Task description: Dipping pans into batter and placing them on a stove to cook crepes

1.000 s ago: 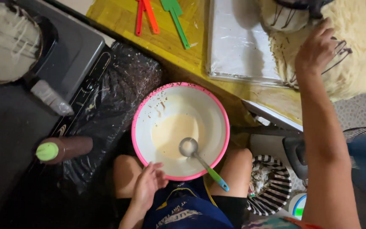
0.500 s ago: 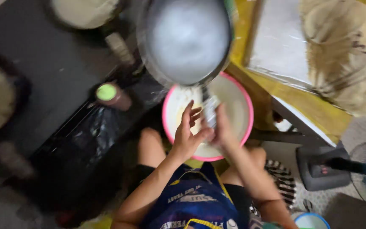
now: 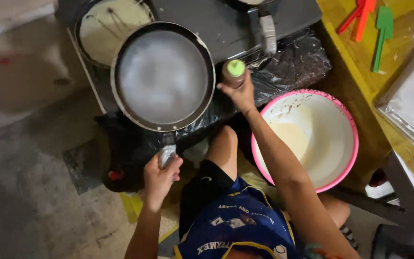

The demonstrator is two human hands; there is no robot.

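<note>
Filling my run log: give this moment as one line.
left hand: grips pan handle | right hand: holds green-capped bottle | pink-rimmed batter bowl: beside knee

Dim indoor light, warm and uneven. The pan (image 3: 163, 74) shows a pale, hazy sheen across its surface. The floor (image 3: 29, 192) at left sinks into soft shadow. The bowl (image 3: 327, 144) is the brightest patch. Edges look slightly smeared and bent; detail is grainy.
</note>
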